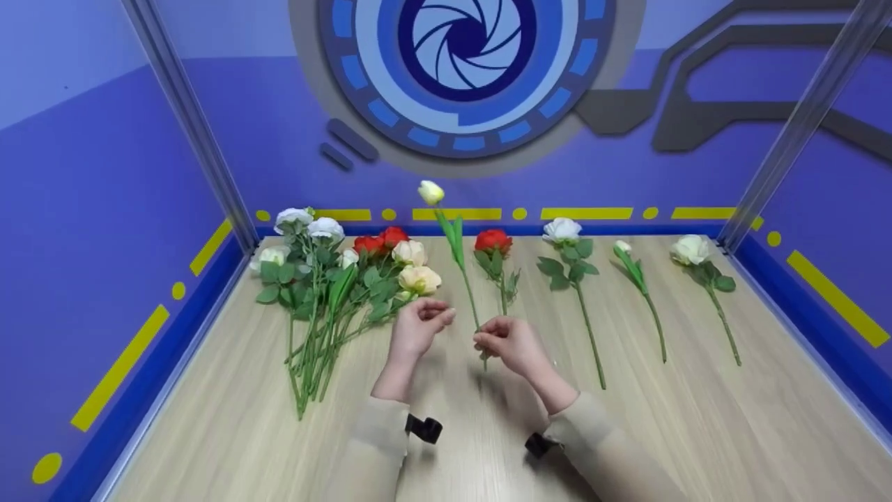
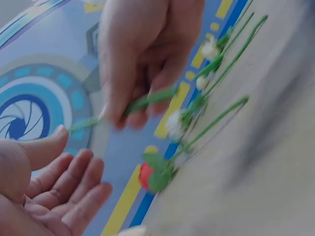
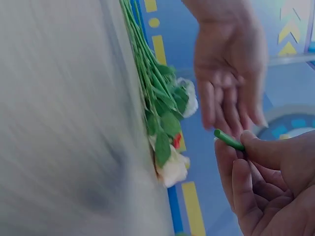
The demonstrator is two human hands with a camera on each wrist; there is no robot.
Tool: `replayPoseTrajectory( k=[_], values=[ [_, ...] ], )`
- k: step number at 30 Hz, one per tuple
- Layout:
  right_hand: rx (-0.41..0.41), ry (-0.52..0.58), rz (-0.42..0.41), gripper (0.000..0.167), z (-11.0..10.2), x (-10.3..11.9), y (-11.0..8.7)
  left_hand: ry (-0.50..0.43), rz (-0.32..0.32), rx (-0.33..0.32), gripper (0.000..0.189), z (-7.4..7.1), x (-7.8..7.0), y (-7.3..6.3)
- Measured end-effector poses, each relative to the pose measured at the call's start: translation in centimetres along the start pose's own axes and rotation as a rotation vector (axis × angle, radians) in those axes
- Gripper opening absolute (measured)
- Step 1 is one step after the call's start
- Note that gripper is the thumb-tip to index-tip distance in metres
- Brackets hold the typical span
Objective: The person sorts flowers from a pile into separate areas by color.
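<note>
My right hand [image 1: 512,343] pinches the lower stem of a pale yellow tulip [image 1: 431,192], which stands tilted up over the table with its bloom toward the back wall. In the right wrist view the cut end of the green stem [image 3: 229,140] sticks out between thumb and fingers. My left hand [image 1: 418,331] is raised left of the stem, fingers loosely bent and holding nothing. The left wrist view shows its palm turned up and the thumb close to the stem. Behind the right hand lies a red flower [image 1: 493,242], its lower stem partly hidden.
To the left, a bunch of white, red and cream flowers [image 1: 327,293] lies with crossing stems. On the right lie a white rose [image 1: 562,230], a white tulip [image 1: 624,247] and another white rose [image 1: 691,249], spaced apart on the wooden table [image 1: 697,432]. Blue panels [image 1: 244,146] wall the table.
</note>
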State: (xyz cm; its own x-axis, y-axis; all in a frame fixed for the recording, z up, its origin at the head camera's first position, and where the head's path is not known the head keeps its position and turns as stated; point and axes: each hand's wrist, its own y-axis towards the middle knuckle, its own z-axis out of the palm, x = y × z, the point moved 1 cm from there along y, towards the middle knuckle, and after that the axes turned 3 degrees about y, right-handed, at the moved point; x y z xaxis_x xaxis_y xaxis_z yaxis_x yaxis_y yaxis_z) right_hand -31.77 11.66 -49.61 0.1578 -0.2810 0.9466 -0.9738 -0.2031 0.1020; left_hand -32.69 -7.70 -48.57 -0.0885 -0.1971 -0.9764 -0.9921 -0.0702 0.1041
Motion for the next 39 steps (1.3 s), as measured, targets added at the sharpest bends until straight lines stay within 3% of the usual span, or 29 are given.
replayPoseTrajectory(
  k=[3,8,17,22,28,39],
  values=[
    [-0.029,-0.009,0.018,0.01,-1.7,-0.2,0.6,0.129,0.008,-0.113,0.02,-1.7,0.6,0.6],
    [-0.113,-0.031,0.063,0.01,-4.7,-0.6,1.4,0.331,-0.033,-0.29,0.018,-5.0,1.8,1.1],
    [-0.237,-0.149,0.167,0.014,-10.5,-1.9,1.9,0.62,-0.195,-0.443,0.027,-9.2,3.6,1.1],
    [-0.279,-0.234,0.225,0.019,-14.3,-3.0,1.5,0.692,-0.276,-0.472,0.035,-10.3,4.5,0.9],
    [-0.327,-0.339,0.296,0.023,-18.0,-4.6,0.3,0.754,-0.365,-0.414,0.037,-10.9,5.5,0.7],
    [-0.389,-0.513,0.417,0.025,-22.6,-7.0,-1.8,0.785,-0.394,-0.381,0.032,-11.4,6.2,0.5]
  ],
)
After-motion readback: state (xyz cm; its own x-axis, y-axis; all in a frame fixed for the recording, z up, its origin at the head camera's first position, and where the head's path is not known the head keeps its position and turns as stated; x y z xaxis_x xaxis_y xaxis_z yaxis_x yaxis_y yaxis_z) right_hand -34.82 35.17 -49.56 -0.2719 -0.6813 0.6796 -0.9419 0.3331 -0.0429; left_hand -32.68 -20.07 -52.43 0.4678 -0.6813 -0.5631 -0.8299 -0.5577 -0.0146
